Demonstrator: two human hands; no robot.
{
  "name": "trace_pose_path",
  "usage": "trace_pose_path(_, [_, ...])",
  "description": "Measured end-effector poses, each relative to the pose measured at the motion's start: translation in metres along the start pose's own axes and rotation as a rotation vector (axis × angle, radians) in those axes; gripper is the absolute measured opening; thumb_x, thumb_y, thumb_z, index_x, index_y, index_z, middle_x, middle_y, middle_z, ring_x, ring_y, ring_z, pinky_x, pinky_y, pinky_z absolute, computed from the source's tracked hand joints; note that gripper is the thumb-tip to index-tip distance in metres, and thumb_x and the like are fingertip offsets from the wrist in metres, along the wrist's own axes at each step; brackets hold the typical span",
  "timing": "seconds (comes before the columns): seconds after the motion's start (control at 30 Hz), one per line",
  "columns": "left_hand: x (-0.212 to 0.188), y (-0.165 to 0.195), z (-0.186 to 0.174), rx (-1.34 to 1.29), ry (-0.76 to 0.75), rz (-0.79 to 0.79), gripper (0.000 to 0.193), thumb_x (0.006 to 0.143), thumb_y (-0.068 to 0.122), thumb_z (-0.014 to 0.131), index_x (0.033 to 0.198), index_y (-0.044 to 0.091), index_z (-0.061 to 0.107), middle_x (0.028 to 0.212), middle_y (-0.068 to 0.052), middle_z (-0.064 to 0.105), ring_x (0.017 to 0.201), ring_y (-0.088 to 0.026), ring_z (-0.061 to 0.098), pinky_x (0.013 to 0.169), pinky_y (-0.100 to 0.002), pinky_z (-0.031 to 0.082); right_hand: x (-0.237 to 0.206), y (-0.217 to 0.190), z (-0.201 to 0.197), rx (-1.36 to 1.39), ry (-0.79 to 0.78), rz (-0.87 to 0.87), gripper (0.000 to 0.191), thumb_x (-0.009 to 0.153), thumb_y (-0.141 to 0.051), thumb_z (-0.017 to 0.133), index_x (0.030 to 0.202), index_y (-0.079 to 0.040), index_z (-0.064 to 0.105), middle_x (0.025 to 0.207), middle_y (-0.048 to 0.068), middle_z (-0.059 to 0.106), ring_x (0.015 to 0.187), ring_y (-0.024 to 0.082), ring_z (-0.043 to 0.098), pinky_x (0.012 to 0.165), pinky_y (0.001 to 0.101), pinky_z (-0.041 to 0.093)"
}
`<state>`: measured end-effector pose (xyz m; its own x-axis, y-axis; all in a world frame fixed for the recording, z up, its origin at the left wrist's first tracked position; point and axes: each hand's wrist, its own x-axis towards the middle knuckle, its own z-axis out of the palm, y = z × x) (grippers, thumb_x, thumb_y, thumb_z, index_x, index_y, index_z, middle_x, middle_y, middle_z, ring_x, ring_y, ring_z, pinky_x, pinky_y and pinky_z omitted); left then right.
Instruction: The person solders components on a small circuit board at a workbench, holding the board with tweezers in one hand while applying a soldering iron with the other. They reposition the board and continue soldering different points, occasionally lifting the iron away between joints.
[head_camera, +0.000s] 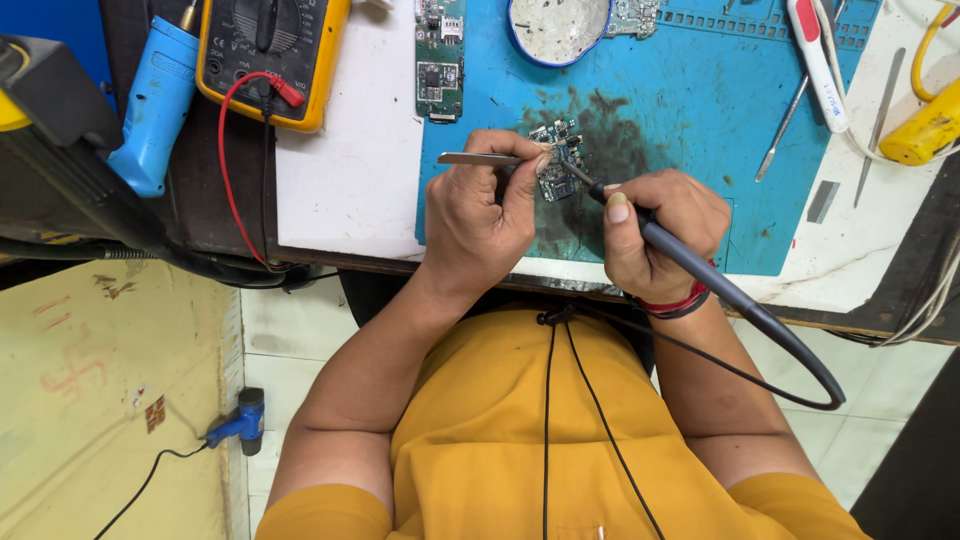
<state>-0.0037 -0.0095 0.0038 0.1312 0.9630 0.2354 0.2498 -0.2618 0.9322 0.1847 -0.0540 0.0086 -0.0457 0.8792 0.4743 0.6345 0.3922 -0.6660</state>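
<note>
A yellow shirt (480, 440) fills the near foreground. Above it, the right hand (655, 232) is clenched around a soldering iron (690, 262) — its tip touches the small circuit board (556, 160). The left hand (487, 215) pinches metal tweezers (478, 158) in its fingers (527, 170), just beside the board's left edge. The board lies on a blue mat (690, 110) on the desk (345, 170) — a yellow multimeter (272, 55) sits farther left.

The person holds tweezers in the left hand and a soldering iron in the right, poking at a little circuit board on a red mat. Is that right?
Not quite. The mat is blue, not red, as the head view shows. The rest holds: the left hand holds the tweezers and the right hand holds the soldering iron, both at the little circuit board.
</note>
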Motion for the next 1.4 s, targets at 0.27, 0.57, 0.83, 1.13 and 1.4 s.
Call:
trace_pose_path(0.27, [0.0001,0.0001,-0.0005,-0.02,-0.001,0.001,0.009,0.104,0.006,0.069,0.108,0.005,0.061,0.095,-0.006,0.074,0.078,-0.013,0.075,0.067,-0.026,0.058,-0.0002,0.0003,-0.0011,-0.019,-0.01,0.006,0.011,0.102,-0.005,0.066,0.093,-0.002,0.061,0.085,0.012,0.07,0.065,0.026,0.064,0.06,0.0331,0.049])
trace_pose_path(0.57, [-0.0003,-0.0009,-0.0005,-0.006,-0.01,0.009,0.009,0.105,0.006,0.069,0.109,0.006,0.061,0.095,-0.006,0.074,0.078,-0.012,0.075,0.067,-0.026,0.058,0.0001,0.0003,-0.0013,-0.018,-0.008,-0.004,0.011,0.103,-0.005,0.066,0.094,-0.002,0.06,0.086,0.012,0.07,0.067,0.026,0.065,0.061,0.0328,0.05])
trace_pose_path(0.83, [0.0007,0.0001,-0.0001,-0.018,-0.014,-0.003,0.01,0.104,0.005,0.07,0.108,0.005,0.061,0.095,-0.006,0.075,0.076,-0.012,0.075,0.065,-0.025,0.057,0.0006,0.0004,-0.0006,-0.017,-0.01,-0.001,0.011,0.102,-0.005,0.066,0.093,-0.002,0.06,0.084,0.012,0.07,0.068,0.027,0.064,0.06,0.0331,0.049])
trace_pose_path(1.13, [0.0008,0.0003,0.0003,-0.001,-0.005,0.02,0.01,0.104,0.005,0.07,0.108,0.006,0.061,0.095,-0.006,0.074,0.078,-0.013,0.075,0.067,-0.026,0.058,0.0015,0.0009,-0.0008,-0.017,-0.015,-0.005,0.011,0.101,-0.005,0.066,0.092,-0.001,0.061,0.083,0.012,0.069,0.067,0.026,0.063,0.059,0.0331,0.048])
trace_pose_path(1.4, [0.0008,0.0003,-0.0004,0.001,-0.015,-0.003,0.009,0.104,0.005,0.07,0.107,0.005,0.062,0.093,-0.006,0.073,0.075,-0.012,0.074,0.066,-0.026,0.057,0.0008,0.001,-0.0004,-0.013,-0.009,-0.003,0.011,0.102,-0.005,0.066,0.093,-0.002,0.06,0.085,0.012,0.07,0.066,0.026,0.063,0.06,0.0331,0.048])
